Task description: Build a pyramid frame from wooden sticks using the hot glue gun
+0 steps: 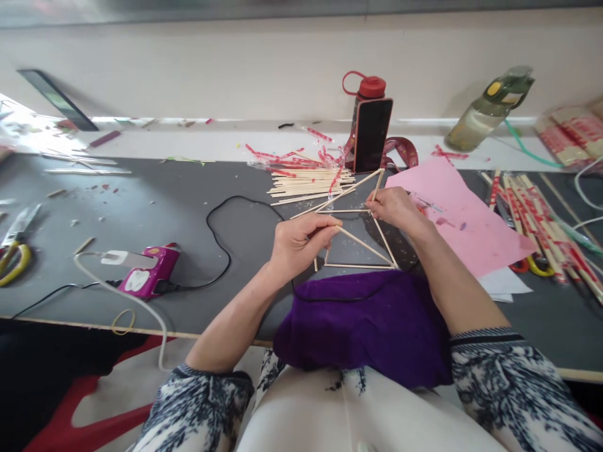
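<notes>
A frame of thin pale wooden sticks (360,266) stands on the grey table, in front of me. My left hand (306,243) pinches the upper end of one slanting stick at the frame's left side. My right hand (390,206) has its fingertips closed on a short stick near the frame's back right corner. Two sticks meet in a point above that corner. Behind the frame lies a pile of loose sticks (306,183). A purple cloth (362,333) lies at the table's front edge, just before the frame.
A phone (374,135) leans on a red-capped bottle (372,86). Pink paper (464,213) and wrapped sticks (541,223) lie right. A green bottle (490,110) stands behind. Left are a purple power strip (149,271), a black cable (229,251) and yellow-handled scissors (16,251).
</notes>
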The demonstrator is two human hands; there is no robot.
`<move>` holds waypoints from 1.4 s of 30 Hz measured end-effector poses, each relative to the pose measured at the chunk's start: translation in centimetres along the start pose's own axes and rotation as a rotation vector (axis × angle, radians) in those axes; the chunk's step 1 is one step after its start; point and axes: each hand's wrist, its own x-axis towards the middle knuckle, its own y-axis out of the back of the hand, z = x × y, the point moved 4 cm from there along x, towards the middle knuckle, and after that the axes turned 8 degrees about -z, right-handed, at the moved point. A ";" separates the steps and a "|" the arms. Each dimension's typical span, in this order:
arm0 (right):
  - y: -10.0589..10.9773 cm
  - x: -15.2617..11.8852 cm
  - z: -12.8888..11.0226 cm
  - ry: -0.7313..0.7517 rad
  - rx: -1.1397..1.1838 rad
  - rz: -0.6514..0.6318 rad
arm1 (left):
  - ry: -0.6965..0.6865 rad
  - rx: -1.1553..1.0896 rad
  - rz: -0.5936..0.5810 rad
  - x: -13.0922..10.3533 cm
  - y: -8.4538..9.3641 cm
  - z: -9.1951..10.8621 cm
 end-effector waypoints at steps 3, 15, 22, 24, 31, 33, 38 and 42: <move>-0.1 0.0 0.1 0.000 0.026 0.006 | -0.019 0.008 0.011 0.0 0.0 -0.1; 0.3 -0.4 0.4 0.007 0.082 0.037 | -0.012 -0.024 0.021 -0.1 -0.2 -0.2; 1.0 -0.9 -0.2 0.047 0.075 0.072 | 0.001 -0.029 0.030 -0.2 -0.1 -0.4; 1.1 -1.0 -0.2 0.031 0.069 0.086 | 0.000 -0.031 0.031 -0.2 -0.1 -0.5; 1.6 -1.2 0.1 0.044 0.088 0.105 | 0.010 -0.051 0.030 -0.1 -0.1 -0.5; 1.8 -1.3 0.1 0.059 0.117 0.103 | 0.016 -0.050 0.032 0.0 -0.2 -0.4; 2.2 -1.4 0.0 0.077 0.171 0.066 | 0.031 -0.049 0.041 0.2 -0.2 -0.4; 2.1 -1.2 0.3 0.035 0.137 0.048 | 0.029 -0.049 0.045 0.2 -0.3 -0.3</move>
